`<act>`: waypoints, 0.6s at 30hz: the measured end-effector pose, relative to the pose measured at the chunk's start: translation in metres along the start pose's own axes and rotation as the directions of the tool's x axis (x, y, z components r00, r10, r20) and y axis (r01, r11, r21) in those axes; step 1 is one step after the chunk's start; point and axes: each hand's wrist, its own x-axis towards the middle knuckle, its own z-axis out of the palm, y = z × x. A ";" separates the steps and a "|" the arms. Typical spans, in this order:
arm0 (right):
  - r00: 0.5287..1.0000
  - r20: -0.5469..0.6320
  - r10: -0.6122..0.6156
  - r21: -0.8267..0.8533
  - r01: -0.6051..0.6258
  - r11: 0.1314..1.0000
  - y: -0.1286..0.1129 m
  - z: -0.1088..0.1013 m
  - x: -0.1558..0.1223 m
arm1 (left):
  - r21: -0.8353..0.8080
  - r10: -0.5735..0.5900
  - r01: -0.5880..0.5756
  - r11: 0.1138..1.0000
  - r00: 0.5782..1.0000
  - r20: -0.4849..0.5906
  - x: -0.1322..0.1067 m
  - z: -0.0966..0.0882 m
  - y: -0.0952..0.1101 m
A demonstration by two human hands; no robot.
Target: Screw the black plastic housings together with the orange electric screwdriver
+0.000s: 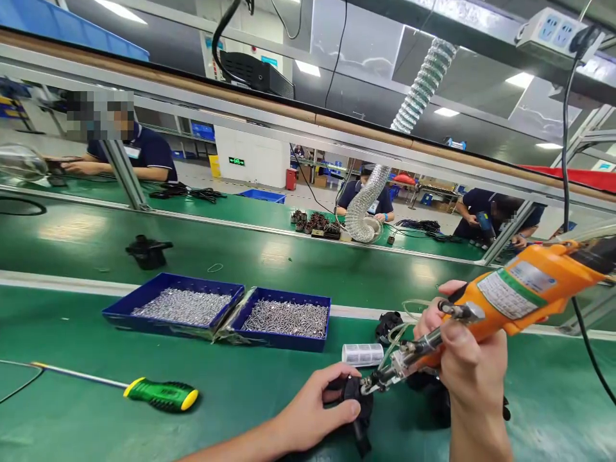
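My left hand [323,407] is closed around a black plastic part [362,423] low in the middle of the view, thumb on its near side. My right hand [474,359] grips an orange electric screwdriver [517,289] that slants down to the left. Its metal tip [368,387] meets the black part beside my left fingertips; whether a screw sits there I cannot make out. More black parts [439,401] lie behind and below my right hand, partly hidden by it. Just beyond my left fingers lies a white roll of labels [362,355].
Two blue trays, one with small metal pieces [183,307] and one with screws [286,318], stand beyond my hands. A green-handled screwdriver [161,393] lies left. Another black part [148,251] sits further back. A cable [566,160] hangs right. Co-workers sit across the bench.
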 end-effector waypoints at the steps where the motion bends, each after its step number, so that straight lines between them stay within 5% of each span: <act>1: 1.000 0.007 0.006 0.000 -0.006 1.000 0.001 0.004 -0.001 | -0.008 -0.004 0.004 1.000 1.000 0.003 0.000 0.000 0.000; 18: 0.995 -0.063 -0.081 -0.137 0.072 0.988 -0.001 0.042 -0.006 | -0.048 0.000 0.001 0.999 1.000 0.012 0.003 0.000 -0.004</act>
